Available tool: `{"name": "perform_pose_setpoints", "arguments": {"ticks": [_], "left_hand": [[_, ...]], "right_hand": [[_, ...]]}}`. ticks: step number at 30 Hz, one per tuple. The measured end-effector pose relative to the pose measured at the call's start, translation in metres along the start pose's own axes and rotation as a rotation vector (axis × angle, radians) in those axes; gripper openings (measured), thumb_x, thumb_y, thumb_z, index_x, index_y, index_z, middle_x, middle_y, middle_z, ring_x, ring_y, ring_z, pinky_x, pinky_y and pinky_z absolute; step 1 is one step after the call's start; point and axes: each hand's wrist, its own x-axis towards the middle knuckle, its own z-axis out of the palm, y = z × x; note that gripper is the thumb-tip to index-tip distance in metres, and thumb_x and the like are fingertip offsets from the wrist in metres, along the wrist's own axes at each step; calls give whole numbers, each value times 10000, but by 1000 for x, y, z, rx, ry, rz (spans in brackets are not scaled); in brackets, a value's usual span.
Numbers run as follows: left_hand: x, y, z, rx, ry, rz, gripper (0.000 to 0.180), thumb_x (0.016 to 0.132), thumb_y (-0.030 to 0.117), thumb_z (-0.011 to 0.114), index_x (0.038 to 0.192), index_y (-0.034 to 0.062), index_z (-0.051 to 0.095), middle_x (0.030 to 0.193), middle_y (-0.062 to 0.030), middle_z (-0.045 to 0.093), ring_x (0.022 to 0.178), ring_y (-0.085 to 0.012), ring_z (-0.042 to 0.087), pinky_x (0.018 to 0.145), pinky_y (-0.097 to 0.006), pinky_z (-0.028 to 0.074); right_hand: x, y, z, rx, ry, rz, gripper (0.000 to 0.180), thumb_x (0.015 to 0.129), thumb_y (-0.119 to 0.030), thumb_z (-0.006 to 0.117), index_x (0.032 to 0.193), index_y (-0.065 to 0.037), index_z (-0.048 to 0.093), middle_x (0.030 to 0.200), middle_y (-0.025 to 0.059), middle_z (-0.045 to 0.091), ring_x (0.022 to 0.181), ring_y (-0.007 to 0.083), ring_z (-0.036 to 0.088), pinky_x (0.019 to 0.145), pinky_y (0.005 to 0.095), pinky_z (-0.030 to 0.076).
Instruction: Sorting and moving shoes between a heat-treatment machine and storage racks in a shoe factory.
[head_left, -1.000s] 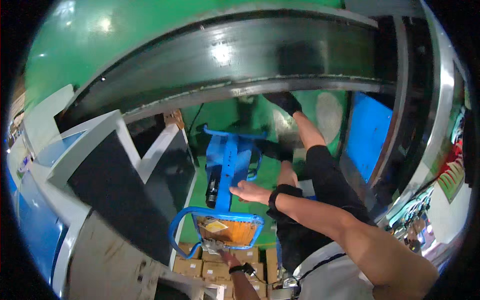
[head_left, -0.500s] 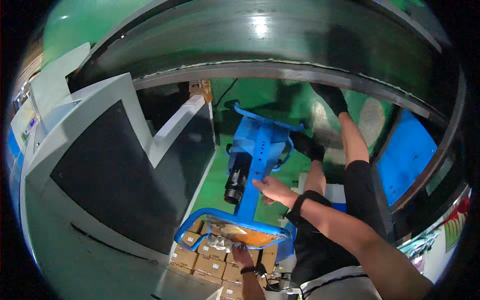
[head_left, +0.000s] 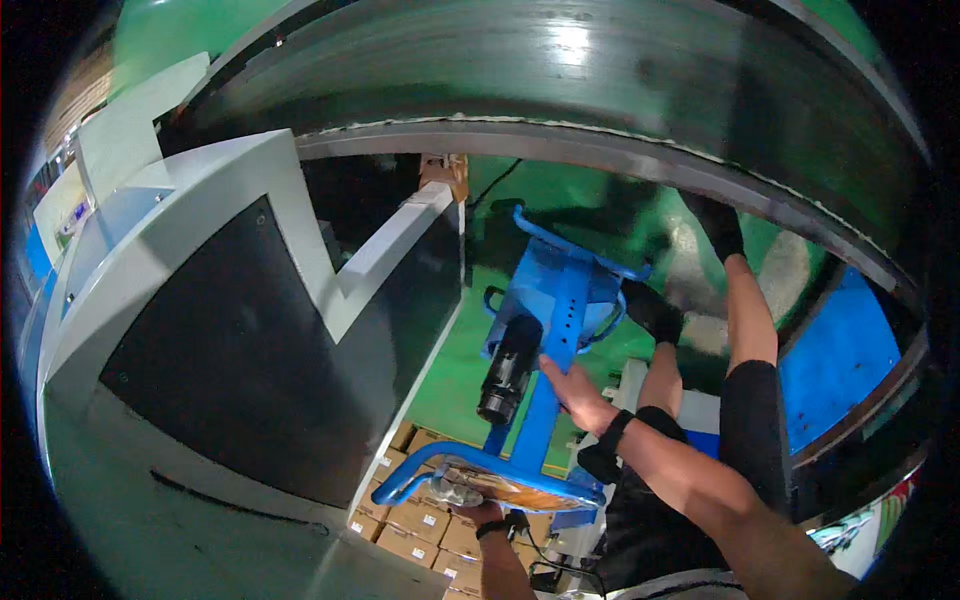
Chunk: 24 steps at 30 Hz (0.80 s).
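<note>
A blue metal stand (head_left: 545, 410) has a flat post with a row of holes, a wide blue base at its far end and a bent tube loop at its near end. My right hand (head_left: 577, 392) is closed on the right edge of the post, thumb on top. A black cylinder (head_left: 507, 385) lies along the post's left side. Below the loop, my left hand (head_left: 482, 512) reaches up to its near rail; the fingers look curled there and are partly hidden. Crumpled clear plastic (head_left: 453, 490) is beside those fingers, against a brownish panel (head_left: 520, 490) inside the loop.
A grey cabinet with dark panels (head_left: 230, 350) stands close on the left. A long dark metal beam (head_left: 600, 150) crosses the far side. Cardboard boxes (head_left: 415, 520) are stacked below the stand. My legs (head_left: 750, 400) are at the right, over green floor (head_left: 450, 380), near a blue panel (head_left: 835, 360).
The whole view has shifted, so the stand, cabinet and my hands appear farther right. My right hand stays on the post and my left hand stays under the loop.
</note>
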Motion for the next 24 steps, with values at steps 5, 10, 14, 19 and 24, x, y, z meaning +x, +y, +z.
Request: {"name": "perform_pose_setpoints", "arguments": {"ticks": [5,10,14,19,24], "left_hand": [[-1,-12,-11,34,-21,-60,917,953,788,426,1613,153,386,1611,-121,459,1464,-376,437,1236,-561,343],[-8,-12,-9,18,46,40,945,942,814,412,1619,155,379,1627,-115,442,1479,-378,421,1244,-561,327],[-19,-15,-3,141,109,100,965,934,833,402,1633,170,355,1667,-93,386,1505,-366,387,1259,-550,298],[-14,0,22,-50,150,37,941,933,801,464,1622,166,373,1651,-105,404,1490,-364,409,1253,-554,305],[-12,26,53,73,-26,116,901,959,758,446,1623,154,367,1636,-117,417,1495,-362,400,1253,-549,305]], "right_hand": [[-2,-13,-11,-65,-16,67,492,1031,-503,631,874,-37,641,747,38,622,641,160,585,562,380,472],[5,-16,-7,-124,-49,-8,460,1046,-452,628,909,-14,649,783,47,641,648,169,591,572,384,478],[-21,-60,-9,-113,-116,-22,456,1057,-443,612,953,-1,660,791,47,659,659,170,625,569,382,504],[-24,-93,-9,-32,-167,-80,482,1055,-470,600,953,-4,670,809,65,703,653,177,684,501,351,535],[-19,-143,2,-149,-271,-40,508,1049,-496,601,981,-8,723,830,64,739,644,147,681,509,304,525]]}}
